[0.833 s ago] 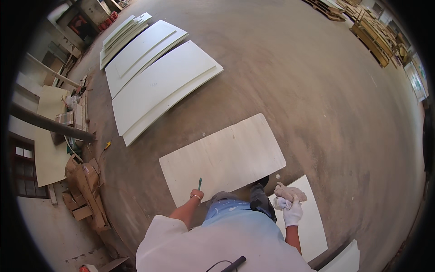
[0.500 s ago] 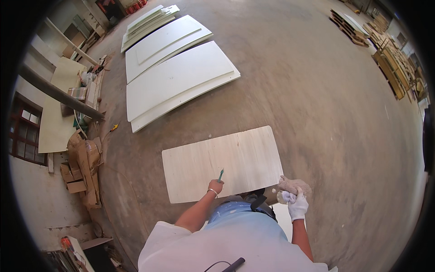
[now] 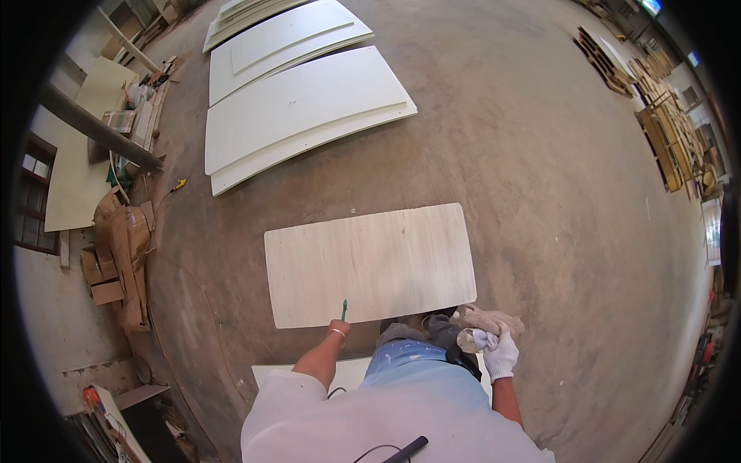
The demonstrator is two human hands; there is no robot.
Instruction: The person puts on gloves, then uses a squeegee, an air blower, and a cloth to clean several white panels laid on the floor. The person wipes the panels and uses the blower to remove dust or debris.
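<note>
Left hand [image 3: 339, 327] closes its fingers around a green tool [image 3: 344, 310] at the near edge of the board [image 3: 370, 266], which lies just ahead of the legs [image 3: 405, 336]; contact cannot be told. Right hand [image 3: 502, 357], white-gloved, curls around a tan rag [image 3: 505, 322] and a pale bundle [image 3: 477, 339] by the board's near right corner. Cartons [image 3: 123, 262] sit well left of the board, white panels [image 3: 301, 108] beyond its far left, pallets [image 3: 660, 147] far off right.

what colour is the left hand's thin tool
The thin tool is green, best seen in the head view.
</note>
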